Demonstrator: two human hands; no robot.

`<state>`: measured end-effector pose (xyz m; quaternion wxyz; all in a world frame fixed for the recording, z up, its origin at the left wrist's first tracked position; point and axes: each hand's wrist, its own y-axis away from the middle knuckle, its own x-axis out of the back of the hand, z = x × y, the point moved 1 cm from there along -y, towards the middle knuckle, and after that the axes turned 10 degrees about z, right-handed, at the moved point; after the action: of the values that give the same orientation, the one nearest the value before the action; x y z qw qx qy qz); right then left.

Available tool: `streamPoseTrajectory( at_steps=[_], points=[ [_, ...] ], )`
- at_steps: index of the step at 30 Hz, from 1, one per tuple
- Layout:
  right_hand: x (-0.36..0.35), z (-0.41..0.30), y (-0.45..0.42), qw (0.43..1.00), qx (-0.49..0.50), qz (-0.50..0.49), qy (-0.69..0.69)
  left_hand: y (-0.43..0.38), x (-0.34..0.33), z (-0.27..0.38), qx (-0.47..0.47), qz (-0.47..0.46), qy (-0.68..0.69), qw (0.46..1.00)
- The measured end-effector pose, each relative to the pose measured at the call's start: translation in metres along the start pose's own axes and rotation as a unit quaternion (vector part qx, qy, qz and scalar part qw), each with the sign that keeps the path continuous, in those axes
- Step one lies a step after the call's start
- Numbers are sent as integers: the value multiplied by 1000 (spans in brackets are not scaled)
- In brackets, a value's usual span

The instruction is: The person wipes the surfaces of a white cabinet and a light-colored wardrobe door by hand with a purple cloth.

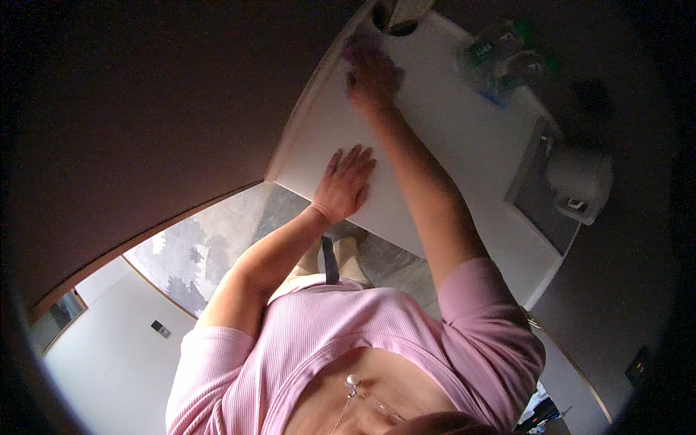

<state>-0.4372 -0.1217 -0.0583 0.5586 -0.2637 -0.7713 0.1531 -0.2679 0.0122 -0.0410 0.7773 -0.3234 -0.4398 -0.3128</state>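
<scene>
My left hand (pixel 343 184) lies flat near the front edge of a white tabletop (pixel 435 125), palm down and holding nothing. Farther off, my right hand (pixel 374 79) reaches across the same surface beside its left border. Under and ahead of those fingers is a purple cloth (pixel 363 44), blurred and dim. The hand seems pressed over the cloth, which covers part of the fingertips.
Clear plastic packages with green parts (pixel 505 54) sit along the far right edge. A white plastic device (pixel 579 176) stands by a grey panel (pixel 535 190). A dark upright panel (pixel 163 98) borders the left side. Dark round objects (pixel 399 24) are at the far end.
</scene>
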Motion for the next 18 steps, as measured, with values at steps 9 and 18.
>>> streamPoseTrajectory(
  at_steps=[9, 18],
  points=[
    [38, -1, 89, 996, 78, -7, -45, 17, -15, -19, 7, 175, 86, 981],
    [152, 160, 166, 938, -170, 114, 279, 5, -22, -22, -48, 169, 38, 984]
  ],
)
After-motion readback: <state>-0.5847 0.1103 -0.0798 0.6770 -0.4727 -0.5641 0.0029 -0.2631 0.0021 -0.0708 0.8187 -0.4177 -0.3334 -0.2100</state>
